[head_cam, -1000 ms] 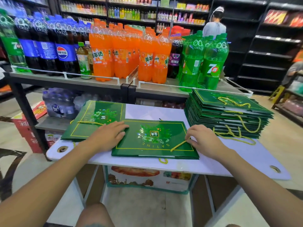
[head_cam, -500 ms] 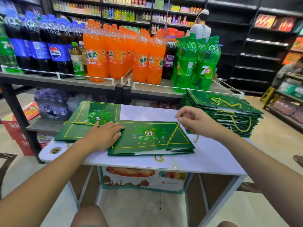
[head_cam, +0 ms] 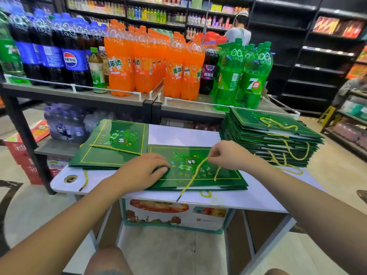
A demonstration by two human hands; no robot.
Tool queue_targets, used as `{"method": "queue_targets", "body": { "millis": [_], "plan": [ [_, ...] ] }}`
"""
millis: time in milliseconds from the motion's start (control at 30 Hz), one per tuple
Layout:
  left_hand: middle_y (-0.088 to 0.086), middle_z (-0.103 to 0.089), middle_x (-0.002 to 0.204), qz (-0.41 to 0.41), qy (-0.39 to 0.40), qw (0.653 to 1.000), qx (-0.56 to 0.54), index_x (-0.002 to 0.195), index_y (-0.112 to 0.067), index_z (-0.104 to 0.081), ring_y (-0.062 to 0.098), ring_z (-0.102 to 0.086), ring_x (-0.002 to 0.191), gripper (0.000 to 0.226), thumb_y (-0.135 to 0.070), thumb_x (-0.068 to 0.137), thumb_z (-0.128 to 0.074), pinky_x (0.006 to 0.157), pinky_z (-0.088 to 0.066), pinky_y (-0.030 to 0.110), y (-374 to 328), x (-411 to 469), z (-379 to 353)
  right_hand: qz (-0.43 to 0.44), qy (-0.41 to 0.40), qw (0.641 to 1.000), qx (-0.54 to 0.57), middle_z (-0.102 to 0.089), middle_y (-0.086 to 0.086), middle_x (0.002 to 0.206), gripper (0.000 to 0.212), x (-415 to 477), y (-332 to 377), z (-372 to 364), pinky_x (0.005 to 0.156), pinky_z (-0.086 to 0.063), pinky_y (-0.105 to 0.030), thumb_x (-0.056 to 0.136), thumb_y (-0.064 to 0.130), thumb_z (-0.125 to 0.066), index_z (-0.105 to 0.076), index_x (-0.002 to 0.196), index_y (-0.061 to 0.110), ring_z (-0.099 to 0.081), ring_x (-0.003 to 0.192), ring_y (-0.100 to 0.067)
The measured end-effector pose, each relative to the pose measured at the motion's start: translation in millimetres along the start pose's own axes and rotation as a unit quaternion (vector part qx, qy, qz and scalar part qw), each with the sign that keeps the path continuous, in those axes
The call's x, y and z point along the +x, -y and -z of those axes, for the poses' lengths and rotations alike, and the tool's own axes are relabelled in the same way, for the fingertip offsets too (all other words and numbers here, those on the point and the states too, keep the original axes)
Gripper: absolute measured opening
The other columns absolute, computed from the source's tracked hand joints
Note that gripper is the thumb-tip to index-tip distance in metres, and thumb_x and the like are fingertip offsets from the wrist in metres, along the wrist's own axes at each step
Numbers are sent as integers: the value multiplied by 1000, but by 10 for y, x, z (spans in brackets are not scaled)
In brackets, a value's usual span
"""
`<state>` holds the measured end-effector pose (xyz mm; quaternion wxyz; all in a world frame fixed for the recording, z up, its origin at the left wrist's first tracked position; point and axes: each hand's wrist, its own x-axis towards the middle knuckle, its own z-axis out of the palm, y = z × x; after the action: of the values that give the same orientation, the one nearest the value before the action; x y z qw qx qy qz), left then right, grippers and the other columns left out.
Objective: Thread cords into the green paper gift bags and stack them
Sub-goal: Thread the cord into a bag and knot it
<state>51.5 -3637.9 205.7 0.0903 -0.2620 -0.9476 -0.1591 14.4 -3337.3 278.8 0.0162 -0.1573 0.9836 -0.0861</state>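
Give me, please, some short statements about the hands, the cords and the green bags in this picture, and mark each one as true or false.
1. The right hand pinches a yellow cord above the front bag. True.
2. The left hand lifts the front bag off the table. False: it rests flat on the bag, which lies on the table.
3. A tall stack of bags sits at the table's right end. True.
4. The left bag has no cord on it. False: a second cord lies across it.
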Motion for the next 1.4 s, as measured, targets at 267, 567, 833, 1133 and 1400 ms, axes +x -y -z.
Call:
{"method": "queue_targets", "body": {
  "millis": [267, 567, 833, 1133, 1400],
  "plan": [
    [-20, -44, 153, -16, 23, 999, -22, 141, -38, -54, 2, -41, 139, 40, -51, 104, -47, 109, -42, 32, -176, -46, -108, 91, -11, 995, -43, -50, 11, 128, 45, -149, -29, -70, 80, -52, -37, 88, 21, -59, -61, 128, 40, -64, 92, -13],
    [-20, -39, 158, -18, 14, 995, -96, 142, -43, -53, -2, -31, 145, 50, -59, 95, -60, 121, -22, 26, -117, -87, -244, 377, -48, 924, -43, -66, 10, 116, 18, -317, 258, -558, 91, -48, -45, 97, 43, -66, -77, 105, 32, -61, 108, -15],
    [-20, -44, 156, -1, 1, 991, -130, 138, -41, -59, 0, -33, 145, 43, -53, 97, -61, 119, -23, 25, -127, -92, -219, 237, -45, 967, 78, -60, 12, 83, 18, -110, 372, -375, 69, -41, -20, 97, 28, -69, -80, 112, 26, -56, 78, -4],
    [-18, -49, 152, -5, -16, 990, -140, 136, -38, -62, -1, -36, 143, 40, -52, 99, -59, 119, -18, 19, -134, -111, -211, 275, -22, 961, 0, -55, 2, 76, 13, 1, 557, -240, 67, -43, -32, 92, 29, -72, -82, 98, 28, -52, 71, -10],
    [-16, -55, 148, -18, -22, 987, -156, 133, -36, -64, -1, -41, 142, 38, -52, 100, -57, 126, -21, 30, -118, -106, -233, 220, -19, 971, 91, -60, 7, 76, 9, 20, 536, -337, 67, -46, -27, 87, 25, -76, -84, 89, 29, -58, 73, -12]
  ]
}}
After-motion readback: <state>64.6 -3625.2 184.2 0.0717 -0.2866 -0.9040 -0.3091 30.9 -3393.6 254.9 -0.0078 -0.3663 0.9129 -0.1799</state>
